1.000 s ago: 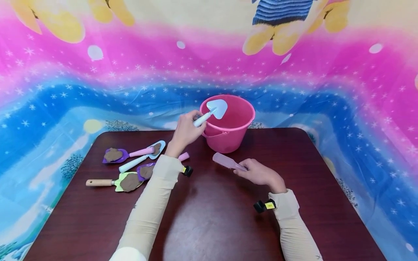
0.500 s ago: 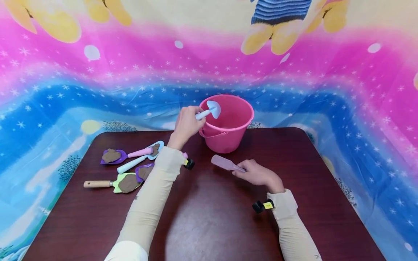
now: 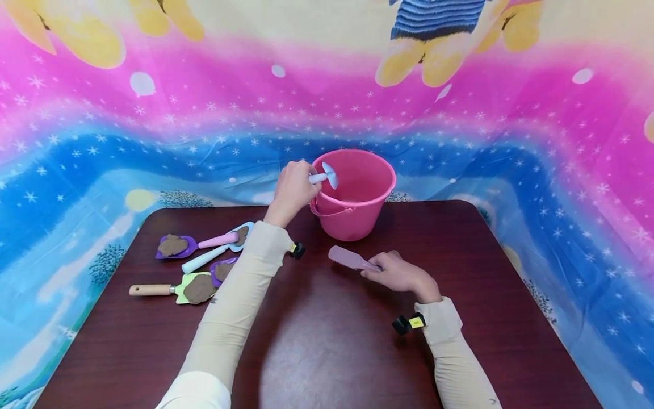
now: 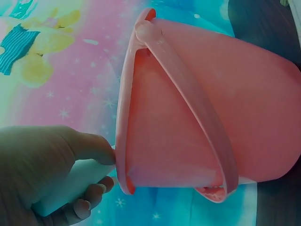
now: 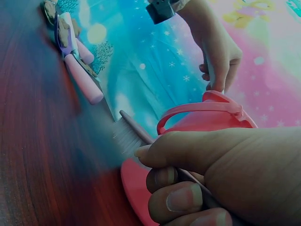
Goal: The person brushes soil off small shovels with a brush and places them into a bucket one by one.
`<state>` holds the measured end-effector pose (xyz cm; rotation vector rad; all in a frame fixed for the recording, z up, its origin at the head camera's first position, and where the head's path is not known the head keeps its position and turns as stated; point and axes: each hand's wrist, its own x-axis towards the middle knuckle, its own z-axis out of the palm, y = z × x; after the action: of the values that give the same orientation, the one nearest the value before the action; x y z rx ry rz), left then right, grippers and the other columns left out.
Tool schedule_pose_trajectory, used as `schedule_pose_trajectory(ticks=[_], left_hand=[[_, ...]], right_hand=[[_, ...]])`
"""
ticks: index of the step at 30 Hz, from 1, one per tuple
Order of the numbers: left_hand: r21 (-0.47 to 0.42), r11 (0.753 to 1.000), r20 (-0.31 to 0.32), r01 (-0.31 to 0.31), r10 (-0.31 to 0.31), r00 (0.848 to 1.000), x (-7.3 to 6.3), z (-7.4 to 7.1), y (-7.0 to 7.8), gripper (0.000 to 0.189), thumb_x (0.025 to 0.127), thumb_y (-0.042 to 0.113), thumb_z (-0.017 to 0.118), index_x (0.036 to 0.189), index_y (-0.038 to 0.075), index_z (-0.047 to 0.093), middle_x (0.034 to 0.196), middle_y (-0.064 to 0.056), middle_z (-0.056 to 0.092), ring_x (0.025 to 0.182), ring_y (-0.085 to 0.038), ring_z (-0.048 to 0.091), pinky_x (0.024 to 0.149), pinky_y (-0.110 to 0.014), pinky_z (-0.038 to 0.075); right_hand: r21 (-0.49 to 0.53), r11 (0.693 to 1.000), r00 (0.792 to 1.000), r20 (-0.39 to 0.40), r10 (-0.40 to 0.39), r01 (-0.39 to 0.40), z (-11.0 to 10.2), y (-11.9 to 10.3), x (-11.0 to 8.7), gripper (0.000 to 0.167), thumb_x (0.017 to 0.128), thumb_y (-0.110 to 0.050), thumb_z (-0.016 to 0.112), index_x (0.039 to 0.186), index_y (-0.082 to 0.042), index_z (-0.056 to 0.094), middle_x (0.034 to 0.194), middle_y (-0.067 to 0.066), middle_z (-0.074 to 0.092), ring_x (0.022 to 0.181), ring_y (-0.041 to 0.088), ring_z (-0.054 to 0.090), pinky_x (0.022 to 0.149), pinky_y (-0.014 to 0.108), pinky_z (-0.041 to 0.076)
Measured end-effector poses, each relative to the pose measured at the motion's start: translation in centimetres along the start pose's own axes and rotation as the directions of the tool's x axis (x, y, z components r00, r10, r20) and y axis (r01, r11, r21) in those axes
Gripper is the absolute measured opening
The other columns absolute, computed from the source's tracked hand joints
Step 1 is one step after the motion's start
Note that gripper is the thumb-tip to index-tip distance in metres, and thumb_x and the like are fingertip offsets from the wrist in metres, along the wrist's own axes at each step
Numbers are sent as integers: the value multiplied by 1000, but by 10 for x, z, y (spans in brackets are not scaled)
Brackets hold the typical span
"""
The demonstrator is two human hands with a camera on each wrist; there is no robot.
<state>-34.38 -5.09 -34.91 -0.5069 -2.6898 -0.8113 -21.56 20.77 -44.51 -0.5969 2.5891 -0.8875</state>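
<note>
Bucket (image 3: 352, 220) smooth plastic; tabletop (image 3: 327, 341) glossy, wood-look; backdrop (image 3: 230, 85) cloth.

Left grip (image 4: 40, 160) around pale handle (image 4: 73, 183), pink bucket (image 4: 258, 108)

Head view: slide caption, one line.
Left hand holds a trowel at the pink bucket; right hand grips a brush.

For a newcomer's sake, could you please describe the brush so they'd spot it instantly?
On the table stands a pink bucket. In front of it, the right hand holds the brush: flat, mauve and bristled, unlike the trowel in the left hand.
</note>
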Motion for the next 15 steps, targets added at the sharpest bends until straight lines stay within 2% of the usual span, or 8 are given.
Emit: schedule_pose_trajectory(ticks=[7,15], left_hand=[[8,1000,28,-9,8,1000,7,2,4,22,87,13,80,104,1,77,100,-14,74,91,-27,65,74,-37,57],[-3,1000,55,0,0,998,13,8,5,23,86,14,81,103,0,75,101,-15,72,93,-29,66,78,-38,58]], right_hand=[[-32,999,1000,-5,-5,5,2,2,2,32,99,-28,64,78,-6,70,56,-7,50,53,11,46,52,25,38],[-56,998,1000,-3,4,-4,4,4,3,33,99,-30,64,76,-6,69,56,-7,51,52,11,46,52,25,39]])
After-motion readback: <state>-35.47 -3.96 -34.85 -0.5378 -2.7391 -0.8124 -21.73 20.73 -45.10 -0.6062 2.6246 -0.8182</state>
